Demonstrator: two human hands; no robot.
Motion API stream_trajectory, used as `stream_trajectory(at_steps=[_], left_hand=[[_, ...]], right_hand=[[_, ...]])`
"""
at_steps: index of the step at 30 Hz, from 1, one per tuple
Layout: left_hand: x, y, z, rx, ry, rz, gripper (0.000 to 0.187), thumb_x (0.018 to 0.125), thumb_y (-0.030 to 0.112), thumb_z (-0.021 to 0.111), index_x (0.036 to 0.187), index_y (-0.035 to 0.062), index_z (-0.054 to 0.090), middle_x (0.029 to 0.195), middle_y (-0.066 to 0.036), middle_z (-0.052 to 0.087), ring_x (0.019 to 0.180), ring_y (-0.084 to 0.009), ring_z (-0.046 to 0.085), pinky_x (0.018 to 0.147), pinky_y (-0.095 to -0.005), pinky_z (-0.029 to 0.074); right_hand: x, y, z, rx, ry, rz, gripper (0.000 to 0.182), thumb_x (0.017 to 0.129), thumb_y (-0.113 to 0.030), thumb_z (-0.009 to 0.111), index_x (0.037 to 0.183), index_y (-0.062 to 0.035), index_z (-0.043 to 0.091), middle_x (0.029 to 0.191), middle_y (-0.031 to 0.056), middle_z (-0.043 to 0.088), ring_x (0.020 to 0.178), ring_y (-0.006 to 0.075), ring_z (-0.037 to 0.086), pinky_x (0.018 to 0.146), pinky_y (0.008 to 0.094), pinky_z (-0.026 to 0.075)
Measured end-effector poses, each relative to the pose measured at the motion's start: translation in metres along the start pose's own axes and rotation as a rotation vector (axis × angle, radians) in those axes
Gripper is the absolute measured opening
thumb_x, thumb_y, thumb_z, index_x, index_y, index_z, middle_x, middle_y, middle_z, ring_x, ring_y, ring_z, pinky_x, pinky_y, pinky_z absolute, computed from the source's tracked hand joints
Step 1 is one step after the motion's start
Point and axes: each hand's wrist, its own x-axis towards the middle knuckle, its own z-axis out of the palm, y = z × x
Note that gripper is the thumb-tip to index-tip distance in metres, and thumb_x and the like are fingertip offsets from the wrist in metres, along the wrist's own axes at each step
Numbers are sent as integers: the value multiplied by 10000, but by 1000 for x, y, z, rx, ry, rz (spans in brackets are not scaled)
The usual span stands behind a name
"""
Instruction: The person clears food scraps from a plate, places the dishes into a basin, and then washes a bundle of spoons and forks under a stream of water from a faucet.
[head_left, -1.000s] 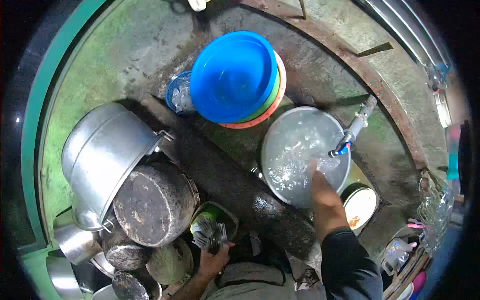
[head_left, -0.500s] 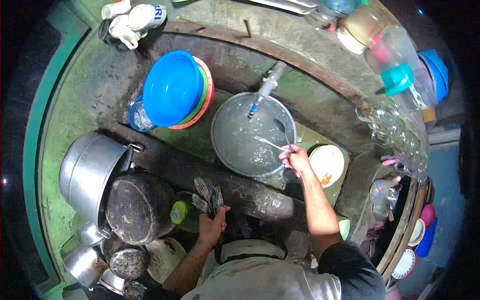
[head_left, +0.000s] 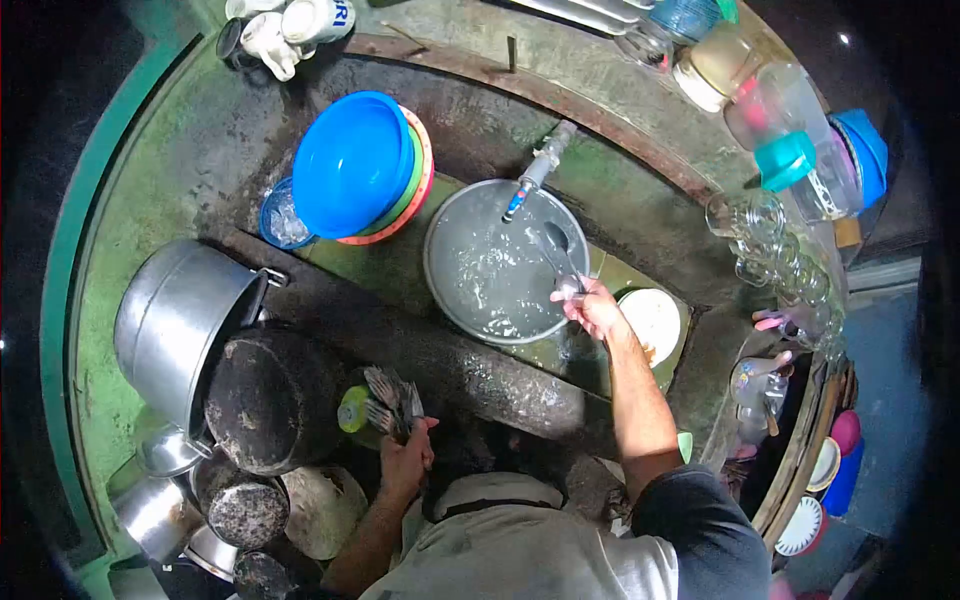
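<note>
A round metal basin (head_left: 480, 290) of water stands under a grey tap (head_left: 545, 165). At its right rim my right hand (head_left: 592, 308) is closed on the handles of spoons (head_left: 557, 240), whose bowls point up over the water. My left hand (head_left: 407, 458), lower and to the left, grips a bundle of forks (head_left: 390, 398) with their heads upward. Just left of the bundle is a lime-green round item (head_left: 352, 410). A white plate (head_left: 650, 322) with brown residue lies right of the basin, partly behind my right hand.
Blue, green and red basins (head_left: 352, 165) stack at the upper left. A large silver pot (head_left: 180, 325) and blackened pots (head_left: 262, 402) fill the lower left. Glasses (head_left: 775, 245) line the right ledge; mugs (head_left: 265, 40) stand at the top left. A concrete ledge (head_left: 510, 385) runs before the basin.
The utensils in my right hand have turned more upright and lie closer together. My left hand has shifted slightly left and down with its bundle. The view has moved slightly.
</note>
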Motion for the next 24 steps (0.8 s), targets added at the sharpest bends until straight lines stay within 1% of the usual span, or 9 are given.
stream_trajectory(at_steps=[7, 8, 10, 11, 12, 14, 17, 20, 24], left_hand=[[18, 15, -27, 6, -8, 52, 292, 937, 272, 577, 966, -13, 638, 578, 40, 442, 468, -55, 397, 430, -248, 320], [20, 15, -28, 5, -15, 61, 290, 936, 271, 576, 956, -11, 643, 583, 39, 451, 471, -55, 403, 430, -248, 321], [21, 15, -30, 1, -8, 71, 288, 936, 270, 576, 946, -9, 649, 588, 39, 461, 474, -55, 410, 430, -249, 321], [19, 16, -28, 5, 27, 39, 283, 937, 265, 572, 941, -7, 651, 596, 39, 468, 479, -54, 413, 430, -248, 324], [19, 16, -30, 9, 63, 6, 278, 938, 260, 568, 935, -5, 653, 603, 38, 475, 483, -52, 417, 431, -248, 327], [20, 5, -42, -1, 52, -20, 245, 942, 233, 559, 933, 6, 654, 630, 31, 507, 489, -54, 427, 433, -240, 336], [17, 8, -48, 0, 77, -70, 196, 937, 190, 566, 927, 7, 634, 609, 9, 533, 476, -44, 425, 432, -227, 337], [16, 8, -56, -10, 127, -137, 196, 938, 178, 564, 937, -7, 629, 611, 6, 536, 485, -50, 448, 436, -229, 343], [17, -26, -80, -414, 179, -202, 187, 936, 168, 563, 970, -9, 611, 668, -9, 553, 499, -73, 469, 432, -231, 344]], right_hand=[[47, 16, 11, -570, 275, -98, 129, 852, -34, 531, 762, -32, 623, 591, 35, 576, 404, 82, 449, 345, 255, 308], [61, 28, 3, -594, 361, -96, 157, 845, -123, 581, 767, 0, 638, 615, 78, 609, 441, 157, 526, 410, 305, 399], [94, 49, -11, -1017, 437, -168, 215, 846, -201, 615, 781, -1, 656, 644, 62, 634, 553, 160, 583, 534, 311, 457], [98, 46, -15, -1213, 362, -18, 339, 805, -308, 617, 898, 13, 674, 869, 192, 678, 810, 318, 663, 726, 389, 508], [112, 38, -16, -1173, 185, 327, 329, 790, -326, 624, 926, -34, 693, 944, 196, 673, 923, 305, 655, 765, 385, 517], [130, 40, -10, -1750, 13, 208, 343, 763, -318, 639, 999, -74, 693, 1062, 167, 659, 1029, 296, 630, 851, 400, 506], [151, 38, 29, -1804, 133, 347, 417, 758, -338, 633, 1121, -133, 656, 1171, 114, 632, 1121, 283, 586, 902, 426, 486], [226, 90, 23, -2065, -60, 229, 489, 782, -371, 599, 1228, -171, 591, 1294, 71, 563, 1222, 279, 510, 962, 429, 447], [287, 102, 70, -1733, 260, 74, 433, 803, -367, 587, 1181, -156, 592, 1203, 70, 568, 1134, 266, 524, 897, 412, 454]])
